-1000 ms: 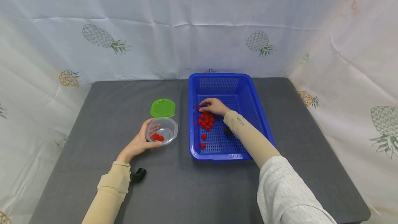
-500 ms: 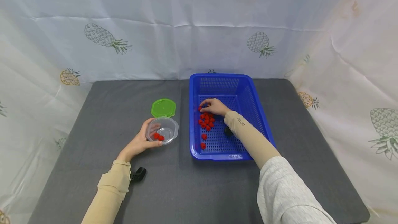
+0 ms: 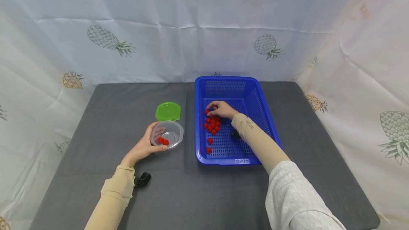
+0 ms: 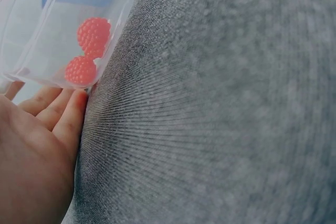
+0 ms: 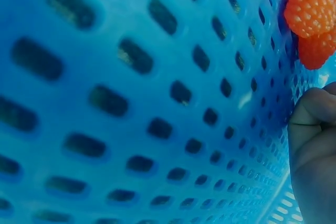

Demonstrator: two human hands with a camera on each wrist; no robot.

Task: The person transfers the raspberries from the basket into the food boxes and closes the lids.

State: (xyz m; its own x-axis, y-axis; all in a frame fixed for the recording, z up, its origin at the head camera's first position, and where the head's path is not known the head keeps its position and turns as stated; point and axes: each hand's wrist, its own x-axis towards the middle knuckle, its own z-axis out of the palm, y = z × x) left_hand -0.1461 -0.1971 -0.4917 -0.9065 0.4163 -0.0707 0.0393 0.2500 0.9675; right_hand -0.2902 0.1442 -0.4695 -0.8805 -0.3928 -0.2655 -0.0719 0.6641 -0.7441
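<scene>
My left hand (image 3: 143, 147) grips a clear plastic tub (image 3: 175, 130) from its left side, thumb at the near rim. Inside lie a few red raspberries (image 3: 161, 140); the left wrist view shows two raspberries (image 4: 94, 35) against the tub wall. My right hand (image 3: 222, 109) reaches into the blue basket (image 3: 199, 157) and pinches a raspberry (image 3: 206, 111) between thumb and fingers near the left wall. Just below that hand, several raspberries (image 3: 213, 125) sit in a cluster. In the right wrist view, raspberries (image 5: 312, 9) show above the curled fingers.
A green lid (image 3: 168, 111) lies flat behind the tub. Dark grey cloth (image 3: 217, 194) covers the table. Two single raspberries (image 3: 209, 144) lie near the basket's front left corner. A white curtain (image 3: 179, 45) with pineapple prints hangs behind and at the sides.
My right hand has shifted very slightly right with the pinched raspberry. The left hand and the tub stay in place.
</scene>
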